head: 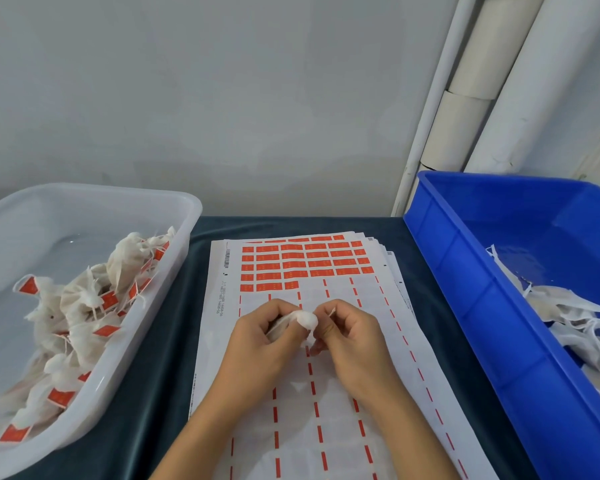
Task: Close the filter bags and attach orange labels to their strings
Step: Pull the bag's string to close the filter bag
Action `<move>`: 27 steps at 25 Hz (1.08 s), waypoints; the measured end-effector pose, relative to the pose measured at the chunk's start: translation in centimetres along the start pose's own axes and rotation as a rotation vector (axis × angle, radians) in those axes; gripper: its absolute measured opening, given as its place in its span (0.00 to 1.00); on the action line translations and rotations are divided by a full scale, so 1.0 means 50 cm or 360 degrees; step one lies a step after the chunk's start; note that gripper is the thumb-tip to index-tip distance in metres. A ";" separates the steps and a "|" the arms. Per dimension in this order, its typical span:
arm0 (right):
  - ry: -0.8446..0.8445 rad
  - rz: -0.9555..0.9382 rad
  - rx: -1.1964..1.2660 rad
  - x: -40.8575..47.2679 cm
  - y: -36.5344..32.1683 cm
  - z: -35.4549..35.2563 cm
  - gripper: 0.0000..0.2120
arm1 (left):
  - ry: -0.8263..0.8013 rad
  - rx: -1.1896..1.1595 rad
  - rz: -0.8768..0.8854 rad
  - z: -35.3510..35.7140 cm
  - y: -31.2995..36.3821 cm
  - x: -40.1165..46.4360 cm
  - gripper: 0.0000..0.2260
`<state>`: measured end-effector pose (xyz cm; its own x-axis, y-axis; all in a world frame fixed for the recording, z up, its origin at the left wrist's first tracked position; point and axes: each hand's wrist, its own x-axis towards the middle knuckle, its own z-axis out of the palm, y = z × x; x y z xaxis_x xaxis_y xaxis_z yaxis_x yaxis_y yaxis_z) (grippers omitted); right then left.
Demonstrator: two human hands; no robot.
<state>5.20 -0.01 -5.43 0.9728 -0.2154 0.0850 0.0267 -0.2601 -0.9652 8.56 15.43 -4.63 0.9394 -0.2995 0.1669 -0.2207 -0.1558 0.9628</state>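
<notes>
A small white filter bag [303, 320] is held between both hands above the label sheet. My left hand [267, 341] grips the bag's body, its fingers curled round it. My right hand [347, 337] pinches the bag's string [331, 311] near the gathered neck. Below the hands lies a stack of label sheets [329, 403]; orange labels [305, 263] remain in rows on its far part, and the near part shows only orange dashes.
A clear plastic tub [174, 271] at the left holds several closed bags with orange labels [106, 299]. A blue crate [471, 306] at the right holds unlabelled white bags [575, 317]. A dark cloth [146, 393] covers the table. White pipes [465, 98] stand at the back right.
</notes>
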 end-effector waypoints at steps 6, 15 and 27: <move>0.0007 0.0026 -0.0166 -0.002 0.002 0.006 0.10 | 0.0097 -0.0031 -0.0064 0.003 0.000 0.002 0.08; -0.0063 -0.0130 -0.0084 -0.008 -0.009 0.005 0.10 | 0.0049 -0.0049 -0.0197 0.000 -0.002 0.003 0.07; 0.0194 -0.0335 -0.0306 -0.011 -0.014 0.014 0.04 | -0.0160 -0.0059 -0.0188 -0.013 -0.004 0.009 0.10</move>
<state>4.81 0.93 -4.97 0.9153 -0.2464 0.3185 0.1695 -0.4818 -0.8598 9.21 15.93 -4.61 0.9269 -0.3739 0.0315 -0.0984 -0.1612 0.9820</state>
